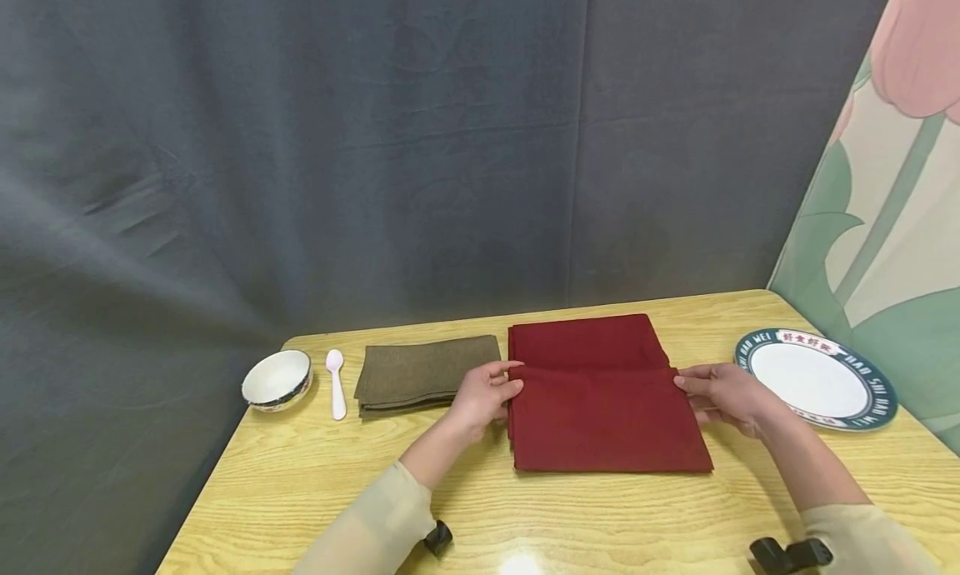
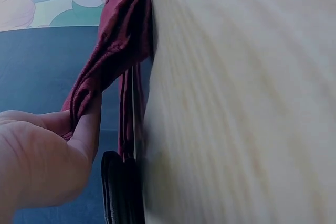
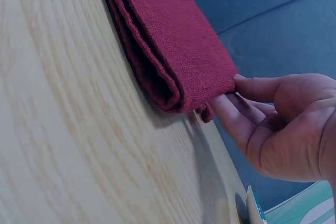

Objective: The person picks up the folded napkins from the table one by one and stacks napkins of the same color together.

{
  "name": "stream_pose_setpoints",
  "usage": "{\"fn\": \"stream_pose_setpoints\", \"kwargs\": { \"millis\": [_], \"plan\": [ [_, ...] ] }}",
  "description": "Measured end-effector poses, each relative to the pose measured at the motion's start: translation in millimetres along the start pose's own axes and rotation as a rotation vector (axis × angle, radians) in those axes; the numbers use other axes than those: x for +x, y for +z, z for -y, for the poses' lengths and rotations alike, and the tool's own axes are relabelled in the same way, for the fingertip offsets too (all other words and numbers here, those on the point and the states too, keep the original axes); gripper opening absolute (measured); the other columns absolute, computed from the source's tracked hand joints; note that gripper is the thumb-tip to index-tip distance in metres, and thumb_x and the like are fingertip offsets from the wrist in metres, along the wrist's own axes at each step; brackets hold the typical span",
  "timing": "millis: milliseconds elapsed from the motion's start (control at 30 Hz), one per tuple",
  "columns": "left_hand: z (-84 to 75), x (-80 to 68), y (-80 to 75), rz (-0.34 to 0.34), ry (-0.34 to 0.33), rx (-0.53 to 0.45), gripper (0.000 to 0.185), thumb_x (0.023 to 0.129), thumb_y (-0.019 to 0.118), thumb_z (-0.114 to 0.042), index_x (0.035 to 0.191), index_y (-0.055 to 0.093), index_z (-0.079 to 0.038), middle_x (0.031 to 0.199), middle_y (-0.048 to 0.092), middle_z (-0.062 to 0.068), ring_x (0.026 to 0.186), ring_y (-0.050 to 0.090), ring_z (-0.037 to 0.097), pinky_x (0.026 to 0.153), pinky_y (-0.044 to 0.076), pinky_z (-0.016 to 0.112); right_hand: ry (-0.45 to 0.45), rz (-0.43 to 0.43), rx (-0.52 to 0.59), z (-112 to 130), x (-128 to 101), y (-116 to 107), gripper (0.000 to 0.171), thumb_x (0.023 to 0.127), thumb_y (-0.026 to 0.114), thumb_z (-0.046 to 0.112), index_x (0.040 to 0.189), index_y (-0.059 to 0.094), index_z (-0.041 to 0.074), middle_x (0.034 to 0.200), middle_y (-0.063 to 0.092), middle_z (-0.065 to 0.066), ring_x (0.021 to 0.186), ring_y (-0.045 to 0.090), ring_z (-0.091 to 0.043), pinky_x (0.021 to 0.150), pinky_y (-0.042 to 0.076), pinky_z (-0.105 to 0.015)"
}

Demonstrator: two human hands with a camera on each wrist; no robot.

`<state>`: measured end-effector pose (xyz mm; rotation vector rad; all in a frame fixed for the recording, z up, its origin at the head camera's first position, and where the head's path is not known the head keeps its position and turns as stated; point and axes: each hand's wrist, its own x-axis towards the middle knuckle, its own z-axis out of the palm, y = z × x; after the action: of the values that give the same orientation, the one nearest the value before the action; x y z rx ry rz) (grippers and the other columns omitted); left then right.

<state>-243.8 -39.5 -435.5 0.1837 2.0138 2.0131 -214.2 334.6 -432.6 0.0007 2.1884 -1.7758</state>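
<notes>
A dark red cloth [image 1: 600, 396] lies folded in the middle of the yellow wood-grain worktop [image 1: 300, 483], its near half doubled over so that a fold line runs across it from side to side. The left hand [image 1: 486, 394] has its grip on the left end of that fold; the left wrist view shows the thumb and a finger [image 2: 86, 129] pinching a bunched edge of the red cloth [image 2: 113, 40] and lifting it slightly off the worktop [image 2: 236, 103]. The right hand [image 1: 722, 396] is at the right end of the same fold, and in the right wrist view its fingertips [image 3: 223, 106] curl in against the thick folded corner of the cloth [image 3: 173, 40] (thumb on top, fingers tucked under the edge), so it grasps the cloth too. Just left of the red cloth, close to it, lies a folded olive-brown cloth [image 1: 423, 375]. Further left are a white spoon [image 1: 336, 382] lying lengthwise and a small white bowl [image 1: 277, 379] near the worktop's left corner. To the right of the right hand, near but apart from it, sits a white plate [image 1: 817, 379] with a dark green lettered rim.
</notes>
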Motion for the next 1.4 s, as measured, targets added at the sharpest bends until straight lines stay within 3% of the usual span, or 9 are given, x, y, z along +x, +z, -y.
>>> {"fn": "stream_pose_setpoints", "kwargs": {
  "millis": [167,467,767,1067,1400],
  "plan": [
    [-6.4,5.2,-2.3,-0.002,0.002,0.019,0.04,0.099,0.064,-0.004,0.14,0.06,-0.004,0.106,0.07,0.011,0.091,0.07,0.019,0.076,0.06,0.039,-0.003,-0.02,0.039,3,1,-1,0.048,0.106,0.052,0.01,0.134,0.04,-0.027,0.095,0.073,-0.002,0.083,0.072,-0.015,0.073,0.06,-0.033],
    [-12.2,18.6,-9.3,-0.007,-0.012,0.018,0.04,0.1,0.063,-0.006,0.14,0.061,-0.005,0.116,0.07,0.012,0.099,0.069,0.02,0.08,0.059,0.039,-0.002,-0.04,-0.006,11,9,-1,0.057,0.107,0.053,0.014,0.14,0.031,-0.027,0.1,0.072,-0.001,0.087,0.071,-0.013,0.076,0.06,-0.033],
    [-15.3,29.1,-14.7,-0.029,-0.03,0.043,0.038,0.101,0.063,-0.008,0.139,0.062,-0.006,0.117,0.071,0.011,0.102,0.07,0.022,0.084,0.058,0.038,-0.002,-0.028,0.033,16,20,0,0.054,0.107,0.051,0.011,0.14,0.031,-0.026,0.096,0.072,-0.001,0.085,0.071,-0.013,0.076,0.06,-0.033],
    [-22.3,42.5,-15.6,-0.045,-0.054,0.069,0.035,0.103,0.058,-0.005,0.138,0.061,-0.001,0.121,0.069,0.015,0.104,0.068,0.023,0.085,0.058,0.037,0.016,-0.039,0.002,26,29,-2,0.052,0.107,0.05,0.011,0.141,0.032,-0.025,0.095,0.072,-0.001,0.083,0.072,-0.014,0.075,0.06,-0.032],
    [-29.7,55.7,-21.6,-0.044,-0.104,0.129,0.047,0.104,0.057,-0.007,0.149,0.047,0.001,0.146,0.051,0.019,0.13,0.054,0.031,0.096,0.053,0.041,0.014,-0.021,-0.005,34,46,-6,0.05,0.108,0.047,0.008,0.14,0.031,-0.027,0.093,0.072,-0.001,0.081,0.07,-0.012,0.075,0.06,-0.031]
  ]
}}
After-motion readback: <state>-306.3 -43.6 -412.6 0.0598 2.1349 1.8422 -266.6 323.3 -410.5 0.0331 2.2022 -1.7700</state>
